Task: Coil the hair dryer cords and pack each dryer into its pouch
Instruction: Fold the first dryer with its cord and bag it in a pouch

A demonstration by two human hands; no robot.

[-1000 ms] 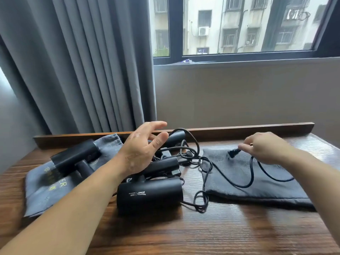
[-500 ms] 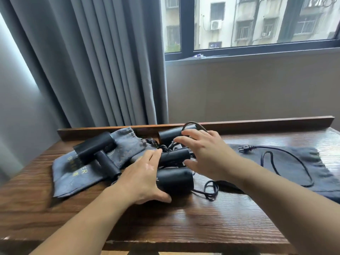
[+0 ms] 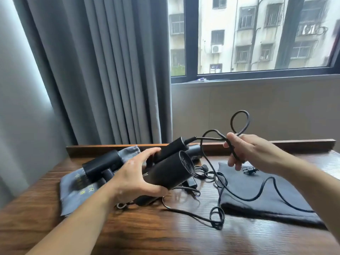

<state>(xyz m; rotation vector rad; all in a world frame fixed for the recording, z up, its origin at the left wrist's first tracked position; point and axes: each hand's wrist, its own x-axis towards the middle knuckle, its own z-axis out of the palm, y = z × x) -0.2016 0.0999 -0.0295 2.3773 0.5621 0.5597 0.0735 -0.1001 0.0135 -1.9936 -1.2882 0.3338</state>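
My left hand (image 3: 132, 176) grips a black hair dryer (image 3: 170, 170) by its barrel, lifted above the wooden table (image 3: 165, 234). My right hand (image 3: 244, 150) holds that dryer's black cord (image 3: 241, 118) near the handle end, with a loop standing above the fingers. The rest of the cord trails down over a dark grey pouch (image 3: 265, 196) on the right, and its plug (image 3: 249, 170) lies on the pouch. A second black dryer (image 3: 103, 165) rests on a lighter grey pouch (image 3: 81, 192) at the left. A third dryer (image 3: 194, 150) lies behind the lifted one, mostly hidden.
More tangled black cord (image 3: 217, 216) and another plug (image 3: 202, 168) lie on the table between the pouches. A raised wooden ledge (image 3: 303, 143) runs along the table's back edge. Grey curtains (image 3: 103, 70) hang at the left, with a window (image 3: 257, 34) above.
My left hand has picked the front dryer up off the table. My right hand, which was reaching into the pile, now holds its cord raised in a loop.
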